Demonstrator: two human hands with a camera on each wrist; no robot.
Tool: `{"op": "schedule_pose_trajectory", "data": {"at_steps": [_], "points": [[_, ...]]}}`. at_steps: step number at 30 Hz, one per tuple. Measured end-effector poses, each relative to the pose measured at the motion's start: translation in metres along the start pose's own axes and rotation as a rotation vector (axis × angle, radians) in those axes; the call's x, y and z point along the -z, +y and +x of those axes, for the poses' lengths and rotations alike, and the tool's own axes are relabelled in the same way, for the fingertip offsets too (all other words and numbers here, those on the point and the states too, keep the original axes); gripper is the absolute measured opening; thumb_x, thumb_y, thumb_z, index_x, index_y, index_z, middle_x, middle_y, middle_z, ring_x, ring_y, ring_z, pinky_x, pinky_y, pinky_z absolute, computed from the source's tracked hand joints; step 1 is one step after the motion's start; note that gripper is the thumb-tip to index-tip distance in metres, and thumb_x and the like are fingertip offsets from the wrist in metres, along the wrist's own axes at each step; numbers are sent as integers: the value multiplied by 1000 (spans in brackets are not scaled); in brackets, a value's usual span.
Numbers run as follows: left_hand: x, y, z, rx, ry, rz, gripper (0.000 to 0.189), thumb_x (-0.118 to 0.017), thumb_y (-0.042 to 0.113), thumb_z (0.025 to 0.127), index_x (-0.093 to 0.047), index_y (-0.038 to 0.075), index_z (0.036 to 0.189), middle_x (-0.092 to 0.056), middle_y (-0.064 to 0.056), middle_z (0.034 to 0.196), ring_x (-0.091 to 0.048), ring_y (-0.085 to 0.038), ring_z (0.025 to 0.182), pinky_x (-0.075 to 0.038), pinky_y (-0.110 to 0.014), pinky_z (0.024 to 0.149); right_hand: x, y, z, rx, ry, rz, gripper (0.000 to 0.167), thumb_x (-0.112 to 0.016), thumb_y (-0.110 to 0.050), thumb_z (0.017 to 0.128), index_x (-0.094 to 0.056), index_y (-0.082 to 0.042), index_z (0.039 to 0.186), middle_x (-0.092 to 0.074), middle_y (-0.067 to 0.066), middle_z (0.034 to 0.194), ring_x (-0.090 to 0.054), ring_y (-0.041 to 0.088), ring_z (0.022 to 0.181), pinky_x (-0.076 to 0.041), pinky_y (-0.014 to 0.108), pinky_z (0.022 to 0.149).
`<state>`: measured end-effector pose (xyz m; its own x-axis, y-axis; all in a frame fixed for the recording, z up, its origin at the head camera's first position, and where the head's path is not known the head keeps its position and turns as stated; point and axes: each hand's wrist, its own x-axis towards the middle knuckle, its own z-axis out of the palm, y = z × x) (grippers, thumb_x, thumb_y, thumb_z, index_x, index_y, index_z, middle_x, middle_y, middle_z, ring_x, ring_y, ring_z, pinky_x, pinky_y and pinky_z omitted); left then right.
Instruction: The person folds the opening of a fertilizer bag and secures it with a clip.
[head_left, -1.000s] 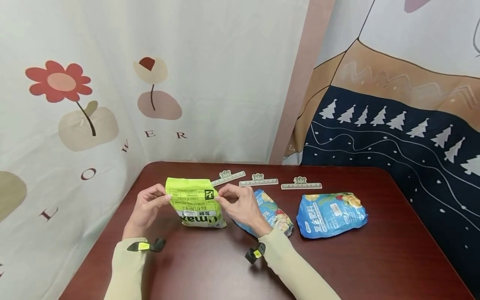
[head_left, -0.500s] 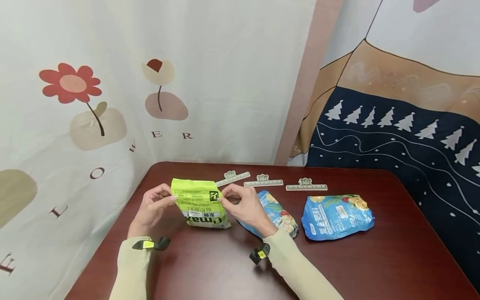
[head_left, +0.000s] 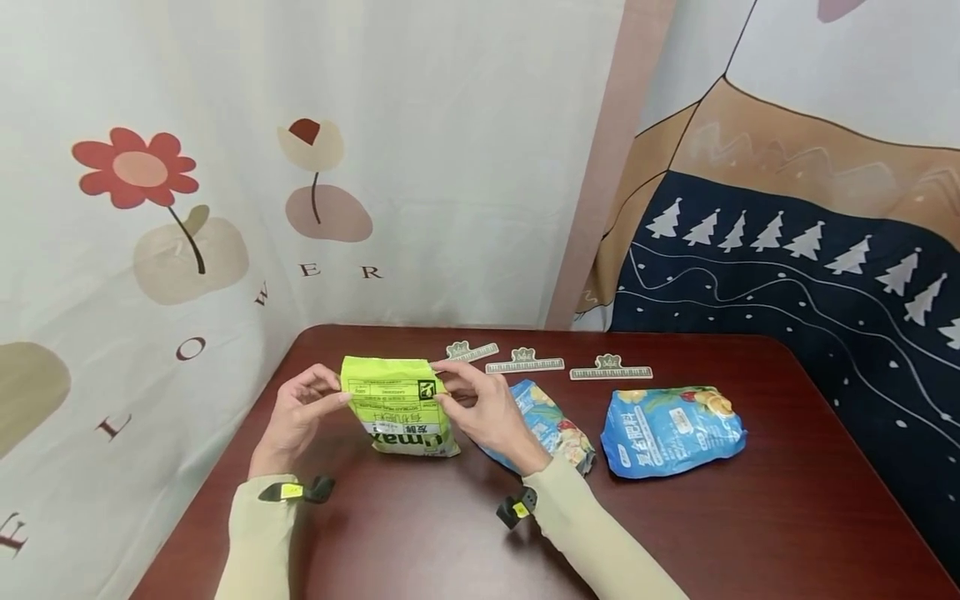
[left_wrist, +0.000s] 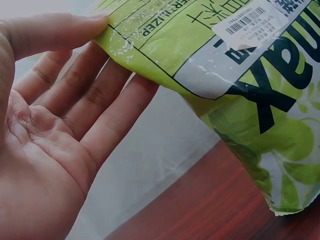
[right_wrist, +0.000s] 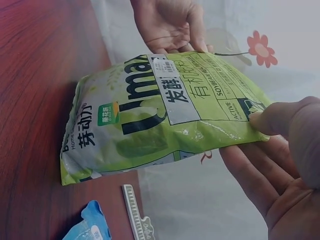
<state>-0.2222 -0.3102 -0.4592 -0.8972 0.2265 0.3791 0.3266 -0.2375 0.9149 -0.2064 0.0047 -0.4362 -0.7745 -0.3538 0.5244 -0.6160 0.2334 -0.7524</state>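
Note:
A green fertilizer bag [head_left: 397, 408] stands on the table, its printing upside down in the head view. My left hand [head_left: 302, 412] pinches its left edge near the top; in the left wrist view the thumb [left_wrist: 75, 32] lies on the front and the fingers [left_wrist: 117, 110] pass behind. On the opposite edge my right hand [head_left: 487, 412] pinches the bag, thumb in front and fingers behind, as the right wrist view shows. Two blue bags lie to the right: one bag [head_left: 551, 425] partly behind my right hand, the other bag [head_left: 671, 433] farther right.
Along the back of the dark red table [head_left: 420, 533] lie three sealing clips with piano-key bars: a left clip [head_left: 468, 353], a middle clip [head_left: 525, 362] and a right clip [head_left: 611, 368]. Printed curtains [head_left: 450, 167] hang behind the table.
The green bag stays between both hands in nearly the same place. My right fingers have shifted slightly along its top right edge. The head view has swung a little.

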Motion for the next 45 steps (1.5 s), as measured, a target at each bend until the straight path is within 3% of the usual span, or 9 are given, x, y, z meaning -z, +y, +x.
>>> {"op": "schedule_pose_trajectory", "data": {"at_steps": [4,8,10,13,20,28,31,39,45], "points": [[1,-3,2,-35,-36,16,33,-58,-23,88,-69,6,97,-76,2,92,-72,-8,85,-59,-24,76,3,-1,-1,17,-14,-41,58,-67,-4,96,-56,-27,148,-80,5,103,-77,10,88,-59,21,76],[1,-3,3,-29,-52,32,35,-59,-22,88,-74,5,105,-77,2,98,-72,-8,89,-59,-24,77,3,-2,-2,30,-40,-53,52,-67,-6,96,-61,-25,144,-78,3,116,-76,7,83,-58,20,71],[1,-1,3,-7,-54,51,34,-61,-21,88,-74,2,109,-78,2,100,-72,-8,91,-59,-24,77,3,-2,-2,30,-50,-59,45,-70,-8,96,-66,-21,138,-77,2,118,-75,6,82,-57,19,69],[2,0,2,24,-66,87,32,-64,-19,88,-72,-5,115,-78,1,104,-73,-8,92,-60,-24,77,1,-3,-3,13,-55,-67,38,-74,-12,94,-70,-15,132,-79,2,107,-74,6,78,-57,19,69],[2,5,-1,150,-100,153,40,-68,-12,90,-63,-12,129,-77,0,118,-74,-11,103,-60,-27,85,-1,-2,-3,15,-40,-111,28,-74,-19,95,-75,-13,122,-78,0,103,-71,4,77,-57,21,67],[2,9,-1,191,-80,410,36,-77,3,90,-70,-6,124,-76,0,114,-70,-9,103,-57,-23,85,-3,0,-3,73,-10,-166,17,-75,-20,95,-79,-14,110,-72,-5,89,-65,3,76,-59,31,67],[1,10,-1,199,-69,450,32,-78,8,90,-73,-2,120,-76,0,111,-70,-10,103,-56,-23,86,-4,1,-2,85,2,-176,14,-76,-21,94,-80,-15,106,-71,-6,87,-62,2,76,-58,32,66],[-2,13,0,101,-88,432,18,-75,-1,90,-74,-9,106,-69,-4,103,-63,-14,99,-54,-22,81,-5,1,-3,98,30,-227,9,-75,-22,95,-82,-16,96,-65,-6,87,-59,8,72,-50,22,62],[-3,13,0,85,-79,427,13,-75,-4,89,-74,-10,100,-64,-7,106,-62,-11,102,-57,-21,78,-7,2,-2,112,41,-258,8,-74,-21,96,-82,-17,93,-68,-6,92,-60,9,82,-48,16,68]]}}
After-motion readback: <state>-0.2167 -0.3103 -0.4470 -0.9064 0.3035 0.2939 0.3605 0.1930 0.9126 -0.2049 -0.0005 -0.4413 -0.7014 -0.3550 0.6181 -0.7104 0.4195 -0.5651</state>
